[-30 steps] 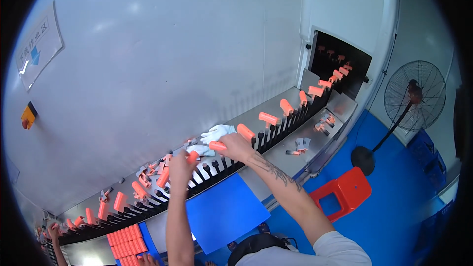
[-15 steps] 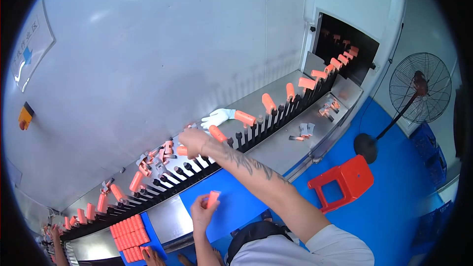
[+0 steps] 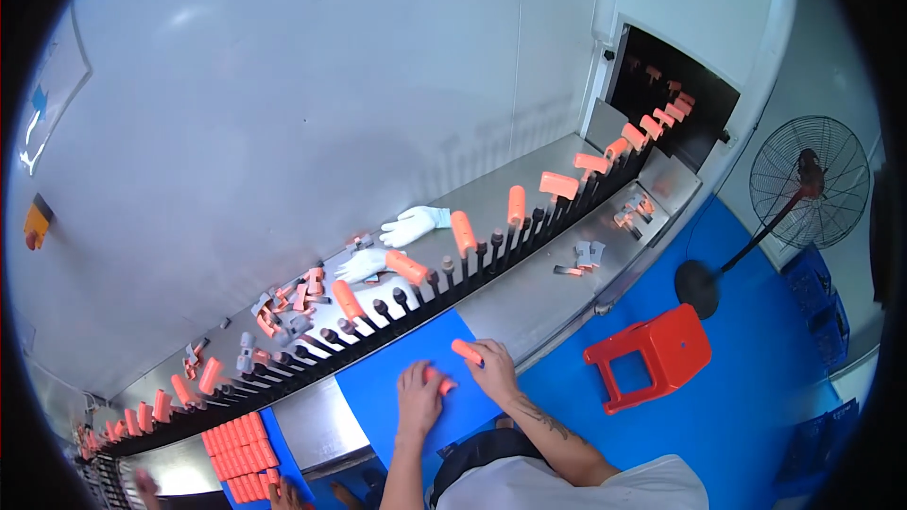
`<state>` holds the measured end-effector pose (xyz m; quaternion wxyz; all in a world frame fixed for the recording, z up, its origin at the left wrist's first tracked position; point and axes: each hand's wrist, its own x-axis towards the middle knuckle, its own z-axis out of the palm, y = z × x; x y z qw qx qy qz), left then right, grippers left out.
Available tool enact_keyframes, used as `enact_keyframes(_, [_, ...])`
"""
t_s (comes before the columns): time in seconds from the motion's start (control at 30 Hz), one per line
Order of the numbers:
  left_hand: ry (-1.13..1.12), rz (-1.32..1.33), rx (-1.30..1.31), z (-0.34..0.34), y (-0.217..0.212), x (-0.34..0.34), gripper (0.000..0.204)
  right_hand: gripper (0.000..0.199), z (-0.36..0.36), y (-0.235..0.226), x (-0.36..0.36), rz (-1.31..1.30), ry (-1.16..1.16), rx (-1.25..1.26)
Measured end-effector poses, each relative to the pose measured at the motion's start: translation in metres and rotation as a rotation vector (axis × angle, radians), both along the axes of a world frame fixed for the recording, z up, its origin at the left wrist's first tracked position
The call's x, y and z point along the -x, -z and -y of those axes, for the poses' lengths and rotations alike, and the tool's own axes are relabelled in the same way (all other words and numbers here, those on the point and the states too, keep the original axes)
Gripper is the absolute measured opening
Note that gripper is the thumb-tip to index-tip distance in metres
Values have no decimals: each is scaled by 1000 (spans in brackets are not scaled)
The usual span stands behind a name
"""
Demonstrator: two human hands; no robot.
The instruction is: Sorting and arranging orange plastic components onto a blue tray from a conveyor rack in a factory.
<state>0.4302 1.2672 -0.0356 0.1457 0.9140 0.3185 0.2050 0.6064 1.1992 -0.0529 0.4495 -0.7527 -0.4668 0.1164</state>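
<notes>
Above a blue mat [image 3: 378,411], my right hand [image 3: 495,376] closes around an orange, rounded plastic shell [image 3: 467,351]. My left hand [image 3: 419,399], slightly blurred and lower on its left, grips a second orange shell [image 3: 438,381]. The two shells are a short way apart. Just beyond the mat runs a curved row of black spindles [image 3: 381,308]. Several of these carry similar orange shells, among them one tilted shell [image 3: 407,266] and a nearer one [image 3: 348,299].
White gloves [image 3: 416,225] and scattered orange-grey pieces [image 3: 307,291] lie behind the spindles. Packed orange shells [image 3: 238,453] sit at lower left beside another person's hand [image 3: 285,495]. A red stool [image 3: 652,354] and a black fan [image 3: 805,179] stand at right.
My right hand has come back from the spindle row to the mat, now with an orange shell. My left hand has shifted slightly right. The spindles and their shells have travelled leftward.
</notes>
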Motion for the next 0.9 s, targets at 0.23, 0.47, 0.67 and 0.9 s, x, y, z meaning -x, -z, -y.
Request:
enact_keyframes(0.23, [-274,277,305,5,33,-49,48,41,5,23,-32,32,-174,37])
enact_keyframes(0.47, [-315,180,265,-22,37,-95,42,28,-29,30,-60,52,-146,18])
enact_keyframes(0.67, [-376,244,260,-26,52,-128,43,31,-49,38,-96,22,-238,-13])
enact_keyframes(0.9, [-565,466,265,-6,23,-130,46,34,-34,3,-135,-152,-211,-116])
